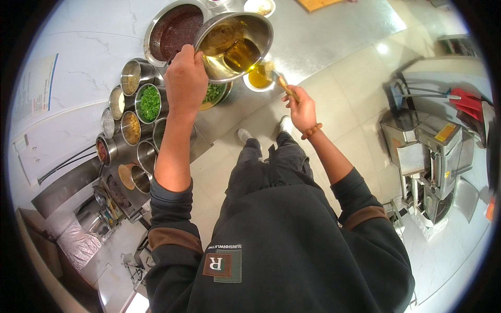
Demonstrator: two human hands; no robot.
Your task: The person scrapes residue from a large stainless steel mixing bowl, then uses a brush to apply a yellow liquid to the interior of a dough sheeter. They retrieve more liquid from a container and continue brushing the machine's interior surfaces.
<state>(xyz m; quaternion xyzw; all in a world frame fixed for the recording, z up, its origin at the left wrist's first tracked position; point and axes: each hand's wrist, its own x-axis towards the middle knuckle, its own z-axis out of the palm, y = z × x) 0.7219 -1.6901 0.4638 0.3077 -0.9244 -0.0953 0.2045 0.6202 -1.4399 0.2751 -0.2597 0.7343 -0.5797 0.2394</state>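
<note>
My left hand (186,80) grips the rim of a tilted metal bowl (266,29) with clear yellow oil (242,54) pooled at its lower side. Just below the bowl's lip stands a small white bowl (260,89) that also holds yellow liquid. My right hand (302,103) is closed on the wooden handle of a small brush (287,89), whose pale head is at the white bowl's right rim. Behind my left hand, a large metal basin (150,58) holds a dark red paste. A container of chopped greens (212,94) is partly hidden under the tilted bowl.
Several metal cups stand at the left, among them one of chopped green onion (149,103) and one of yellow bits (132,127). Another white bowl (260,7) and a wooden board (319,4) lie at the back of the steel counter (313,39). A metal machine (434,152) stands at right.
</note>
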